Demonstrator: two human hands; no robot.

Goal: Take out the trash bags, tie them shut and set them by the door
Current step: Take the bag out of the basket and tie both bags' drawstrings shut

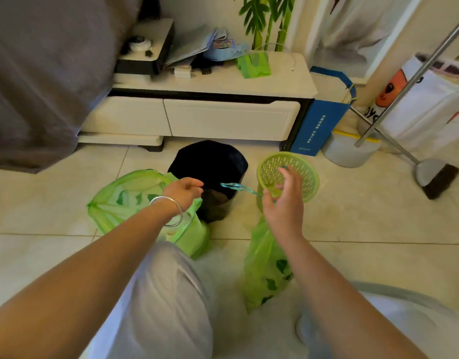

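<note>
Two green trash bags are on the tiled floor. The left green bag [124,198] lies slumped with its mouth open beside a black bin [210,161]. The right green bag [264,268] hangs below my right hand [284,206], which pinches the bag's teal drawstring [238,188] at the thumb while the other fingers are spread. The string's loop reaches left toward my left hand [185,190]. That hand, with a silver bangle on its wrist, has its fingers curled shut just short of the loop's tip, in front of the black bin. An empty green slotted basket [290,174] stands behind my right hand.
A white low cabinet [197,117] with clutter on top stands behind the bins. A blue paper bag [319,125] and a white pail [347,154] are to its right. A broom [435,177] leans at the far right. A grey cover [42,73] hangs at the left. My knees fill the foreground.
</note>
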